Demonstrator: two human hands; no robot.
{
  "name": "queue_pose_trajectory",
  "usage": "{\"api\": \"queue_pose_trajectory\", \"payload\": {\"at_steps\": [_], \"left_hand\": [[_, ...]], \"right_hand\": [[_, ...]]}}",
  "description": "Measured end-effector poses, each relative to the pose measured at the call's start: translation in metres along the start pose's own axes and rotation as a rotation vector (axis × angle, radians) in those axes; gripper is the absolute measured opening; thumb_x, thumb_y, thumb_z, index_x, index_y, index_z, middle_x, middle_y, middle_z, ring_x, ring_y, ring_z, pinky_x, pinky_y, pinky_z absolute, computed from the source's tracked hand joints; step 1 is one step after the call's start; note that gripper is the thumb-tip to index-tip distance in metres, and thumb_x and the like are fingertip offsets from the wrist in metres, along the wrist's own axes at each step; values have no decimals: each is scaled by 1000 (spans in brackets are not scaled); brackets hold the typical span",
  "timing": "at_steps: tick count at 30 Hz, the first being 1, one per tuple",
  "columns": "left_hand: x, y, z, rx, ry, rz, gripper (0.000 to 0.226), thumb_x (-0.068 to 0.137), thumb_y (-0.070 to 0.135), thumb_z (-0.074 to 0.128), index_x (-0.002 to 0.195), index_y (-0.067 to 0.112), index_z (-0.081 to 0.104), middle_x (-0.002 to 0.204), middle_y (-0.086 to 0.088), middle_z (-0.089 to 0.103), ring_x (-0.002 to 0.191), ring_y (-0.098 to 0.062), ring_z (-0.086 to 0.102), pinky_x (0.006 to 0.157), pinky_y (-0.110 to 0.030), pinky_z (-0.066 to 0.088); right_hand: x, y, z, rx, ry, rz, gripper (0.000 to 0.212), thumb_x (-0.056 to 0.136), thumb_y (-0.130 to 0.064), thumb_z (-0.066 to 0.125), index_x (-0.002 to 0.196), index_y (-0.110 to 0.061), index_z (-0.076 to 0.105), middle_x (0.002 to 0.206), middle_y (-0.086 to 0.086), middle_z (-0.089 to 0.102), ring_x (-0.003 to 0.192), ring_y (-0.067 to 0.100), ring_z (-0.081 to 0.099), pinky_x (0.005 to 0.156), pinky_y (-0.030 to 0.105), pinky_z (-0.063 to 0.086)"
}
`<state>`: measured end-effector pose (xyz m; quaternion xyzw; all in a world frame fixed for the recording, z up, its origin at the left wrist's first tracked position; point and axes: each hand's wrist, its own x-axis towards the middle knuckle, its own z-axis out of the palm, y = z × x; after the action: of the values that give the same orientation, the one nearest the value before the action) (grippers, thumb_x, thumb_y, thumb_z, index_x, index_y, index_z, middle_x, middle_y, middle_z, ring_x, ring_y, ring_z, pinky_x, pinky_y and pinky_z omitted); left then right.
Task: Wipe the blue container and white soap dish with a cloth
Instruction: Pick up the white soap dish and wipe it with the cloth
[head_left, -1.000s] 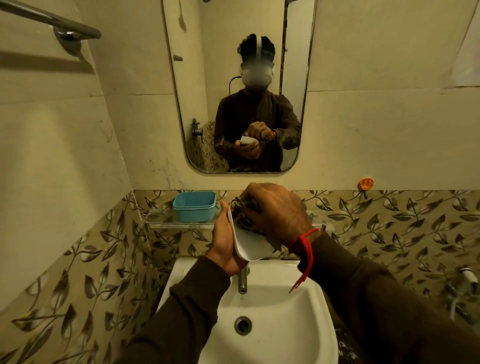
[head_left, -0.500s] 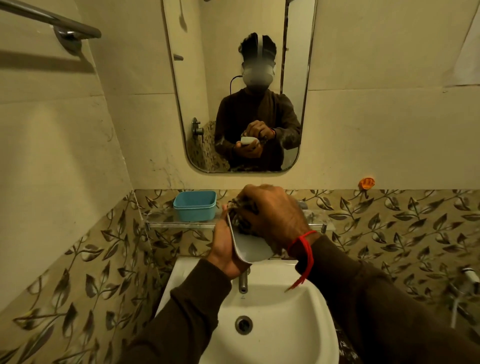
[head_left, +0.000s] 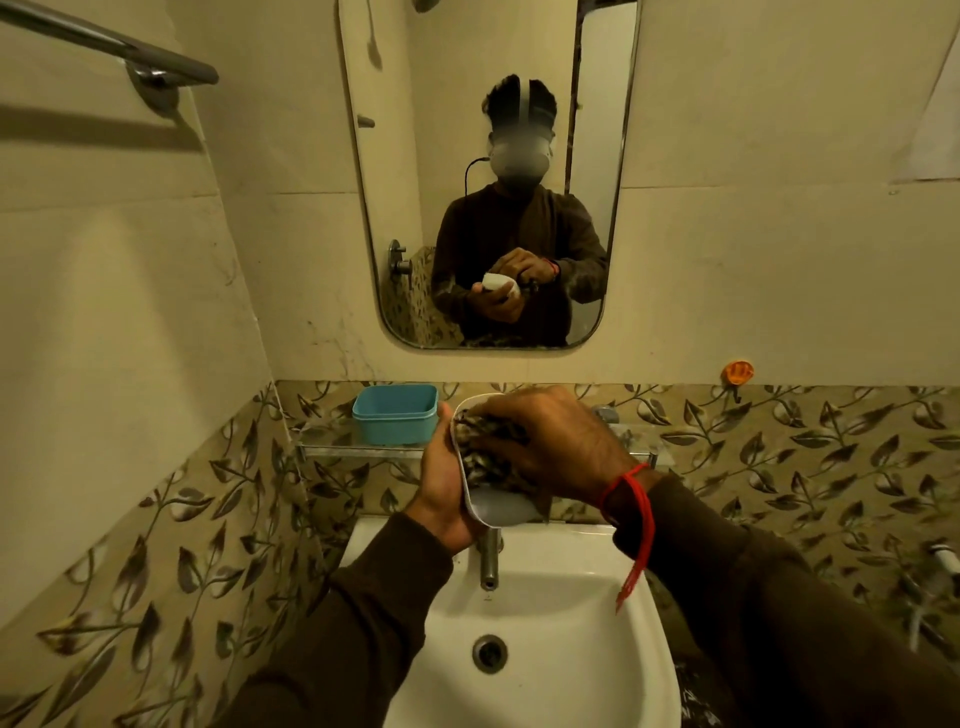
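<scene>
Two hands busy, left hand (head_left: 441, 499) gripping soap dish (head_left: 498, 512), right hand (head_left: 558, 441) pressing cloth (head_left: 485, 449) inside

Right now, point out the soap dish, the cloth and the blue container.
soap dish (head_left: 501, 512): head view, on the bare inner floor at its lower end.
cloth (head_left: 488, 452): head view, on the patterned bunch inside the dish.
blue container (head_left: 395, 423): head view, on its front wall.

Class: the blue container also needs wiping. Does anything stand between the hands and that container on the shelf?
Nothing visible does. The blue container sits open on the glass shelf, just left of the left hand, which holds the soap dish. The right hand presses the cloth into it.
</scene>
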<state>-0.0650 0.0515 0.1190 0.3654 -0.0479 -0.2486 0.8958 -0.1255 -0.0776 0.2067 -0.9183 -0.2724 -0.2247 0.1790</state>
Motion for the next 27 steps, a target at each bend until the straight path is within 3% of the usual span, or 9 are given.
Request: {"api": "queue_pose_trajectory", "payload": {"at_steps": [7, 10, 13, 18, 23, 27], "left_hand": [[6, 31, 2, 118, -11, 94, 81, 93, 78, 27, 99, 20, 83, 85, -14, 77, 76, -26, 76, 64, -38, 62], [4, 29, 2, 135, 13, 106, 82, 92, 79, 26, 101, 21, 83, 86, -15, 77, 76, -27, 76, 63, -40, 62], [7, 35, 9, 162, 6, 112, 85, 89, 82, 23, 102, 22, 83, 90, -18, 78, 78, -30, 77, 65, -44, 62], [12, 35, 12, 262, 65, 135, 84, 91, 80, 25, 99, 19, 82, 90, -14, 75, 76, -24, 73, 68, -37, 59], [10, 31, 7, 219, 61, 56, 91, 89, 83, 20, 95, 19, 84, 90, -18, 78, 75, -31, 77, 63, -43, 62], [10, 22, 6, 289, 155, 24, 90, 89, 83, 22, 110, 14, 75, 90, -18, 77, 79, -30, 74, 64, -40, 61]], "right_hand": [[-18, -8, 5, 3, -217, -134, 29, 91, -36, 54, 116, -25, 62, 104, -1, 68, 92, 17, 63, 75, 34, 55], [-18, -1, 1, -250, -220, -216, 35, 92, -39, 51, 122, -24, 58, 101, 2, 62, 90, 20, 61, 66, 35, 54], [-18, 1, 4, -399, -107, -169, 40, 91, -38, 56, 127, -21, 52, 106, 5, 60, 94, 24, 60, 66, 38, 56], [-26, -12, 19, -105, -110, -122, 24, 93, -36, 50, 112, -25, 61, 99, 0, 62, 87, 18, 59, 69, 37, 53], [-25, 4, 10, -374, -84, -78, 37, 93, -40, 52, 124, -20, 52, 104, 5, 61, 93, 24, 60, 70, 39, 55], [-31, -7, 19, -251, -202, -124, 28, 92, -37, 54, 116, -22, 57, 99, 3, 63, 90, 23, 61, 70, 38, 55]]}}
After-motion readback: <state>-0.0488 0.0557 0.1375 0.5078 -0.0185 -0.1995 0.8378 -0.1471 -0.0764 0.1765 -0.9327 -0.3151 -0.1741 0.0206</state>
